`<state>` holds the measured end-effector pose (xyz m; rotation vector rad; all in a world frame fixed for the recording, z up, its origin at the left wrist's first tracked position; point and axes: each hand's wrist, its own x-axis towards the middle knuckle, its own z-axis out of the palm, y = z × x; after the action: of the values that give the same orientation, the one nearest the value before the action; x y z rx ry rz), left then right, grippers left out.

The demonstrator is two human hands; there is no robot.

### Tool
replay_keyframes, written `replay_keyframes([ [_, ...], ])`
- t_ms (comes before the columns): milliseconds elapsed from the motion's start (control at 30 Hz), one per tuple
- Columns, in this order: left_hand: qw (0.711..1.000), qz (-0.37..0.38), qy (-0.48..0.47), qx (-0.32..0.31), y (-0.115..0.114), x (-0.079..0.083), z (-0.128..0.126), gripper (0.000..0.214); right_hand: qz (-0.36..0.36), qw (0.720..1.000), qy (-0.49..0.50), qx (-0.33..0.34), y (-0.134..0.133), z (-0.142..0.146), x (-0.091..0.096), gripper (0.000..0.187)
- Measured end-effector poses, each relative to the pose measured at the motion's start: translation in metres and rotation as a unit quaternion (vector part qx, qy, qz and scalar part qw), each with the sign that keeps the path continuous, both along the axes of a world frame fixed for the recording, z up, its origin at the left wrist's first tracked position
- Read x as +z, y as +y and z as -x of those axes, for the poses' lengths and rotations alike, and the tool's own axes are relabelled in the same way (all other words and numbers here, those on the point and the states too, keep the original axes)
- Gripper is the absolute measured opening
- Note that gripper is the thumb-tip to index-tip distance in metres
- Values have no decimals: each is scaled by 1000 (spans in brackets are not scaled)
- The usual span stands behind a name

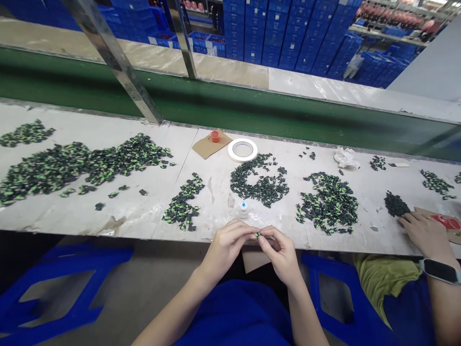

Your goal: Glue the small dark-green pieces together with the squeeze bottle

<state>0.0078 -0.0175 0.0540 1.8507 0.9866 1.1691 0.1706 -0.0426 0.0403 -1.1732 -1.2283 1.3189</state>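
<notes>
Between the fingertips of both hands is a small black and green piece (257,235), mostly covered by the fingers. My left hand (232,240) pinches it from one side and my right hand (279,247) from the other, just over the table's front edge. Right beyond them stands a small white bottle with a blue tip (243,207). A pile of small dark pieces (266,190) lies behind the bottle. Black and green pieces are heaped to the left (184,204) and to the right (329,204) of my hands.
A white tape roll (233,154) and a red cup (215,136) on cardboard (205,148) sit farther back. Larger heaps (72,166) spread leftward. At right, a co-worker's hand (427,233) touches a dark pile (395,203). Blue stools (65,298) flank me; a green conveyor (230,108) runs behind.
</notes>
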Motion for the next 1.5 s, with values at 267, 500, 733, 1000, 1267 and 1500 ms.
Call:
replay_keyframes([
  [267,1000,-22,1,-13,-4,1,2,24,-13,999,23,-23,-1,4,1,26],
  [500,998,-22,27,-50,-7,1,-1,26,-36,997,-74,-2,-1,-14,3,24],
  [733,971,11,175,161,-5,-5,57,27,-101,842,-379,-372,17,-74,3,42],
  [1000,918,-74,279,271,19,-29,89,18,-140,917,-350,-130,36,-7,-15,60],
  [1267,936,-58,276,212,30,-29,83,23,-158,946,-273,-72,55,28,-24,28],
  [1500,980,-15,188,58,34,-29,35,14,-55,982,-143,-107,40,5,-18,31],
])
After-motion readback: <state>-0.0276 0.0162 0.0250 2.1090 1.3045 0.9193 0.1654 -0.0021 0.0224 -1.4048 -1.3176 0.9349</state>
